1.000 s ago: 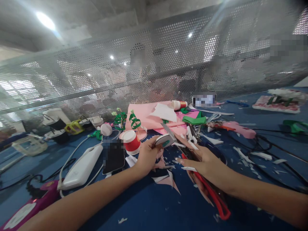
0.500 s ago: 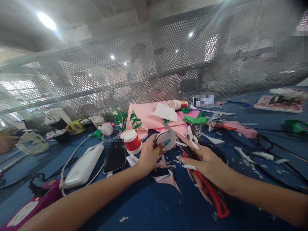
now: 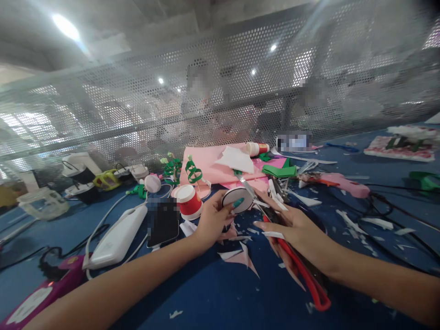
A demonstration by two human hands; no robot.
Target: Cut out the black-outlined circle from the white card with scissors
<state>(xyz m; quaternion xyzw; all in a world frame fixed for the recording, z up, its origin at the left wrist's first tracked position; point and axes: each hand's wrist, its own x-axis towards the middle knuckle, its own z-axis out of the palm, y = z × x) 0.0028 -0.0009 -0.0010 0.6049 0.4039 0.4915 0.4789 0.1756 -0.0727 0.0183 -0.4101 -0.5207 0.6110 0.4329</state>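
Observation:
Pinched between the thumb and fingers of my left hand [image 3: 215, 217] is a round white disc [image 3: 240, 200] with a dark rim. My right hand [image 3: 292, 229] is closed on red-handled scissors [image 3: 302, 263], whose blades [image 3: 246, 185] point up and left, beside the disc's right edge. A red and white paper cup [image 3: 188, 202] stands left of my left hand. Paper scraps [image 3: 240, 257] lie below both hands. Green paper spirals [image 3: 194, 172] rise behind the cup.
A black phone [image 3: 164, 224] and a white power bank [image 3: 118, 238] with cables lie left. Behind are pink sheets [image 3: 202, 160], stacked cups [image 3: 257, 149] and green paper [image 3: 279, 171]. A pink glue gun [image 3: 347, 183] lies right, a purple power strip [image 3: 44, 293] front left.
The scissor blades have swung slightly, and the red handles have shifted a little to the right. The other person's hand at the far left has gone from view.

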